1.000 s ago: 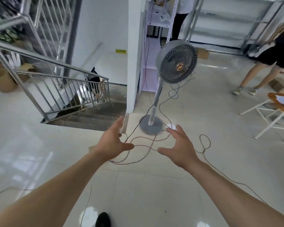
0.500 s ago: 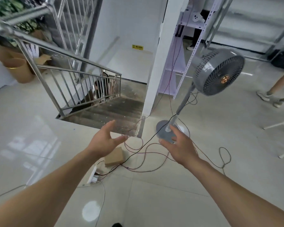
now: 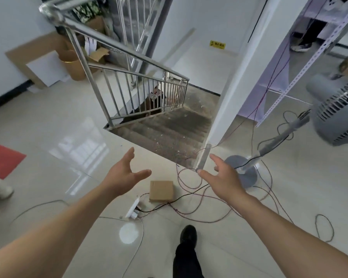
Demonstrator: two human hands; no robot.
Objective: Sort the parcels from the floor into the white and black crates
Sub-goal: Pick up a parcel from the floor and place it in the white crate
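Observation:
A small brown cardboard parcel point(image 3: 161, 191) lies flat on the tiled floor among cables, just in front of the stairwell. My left hand point(image 3: 123, 175) is stretched out above and to the left of it, fingers spread, holding nothing. My right hand point(image 3: 222, 175) is held out above and to the right of the parcel, fingers straight and also holding nothing. Neither hand touches the parcel. No white or black crate is in view.
An open stairwell point(image 3: 167, 131) with a steel railing point(image 3: 129, 77) drops away just beyond the parcel. A white pillar point(image 3: 235, 93) stands at its right. A grey standing fan point(image 3: 338, 113), a white power strip point(image 3: 133, 209) and loose cables point(image 3: 209, 201) lie around. A red mat point(image 3: 2, 159) sits left.
The view has swung left and closer; the fan has slid to the right edge and the parcel now shows fully between my hands. Both hands stay spread and hold nothing.

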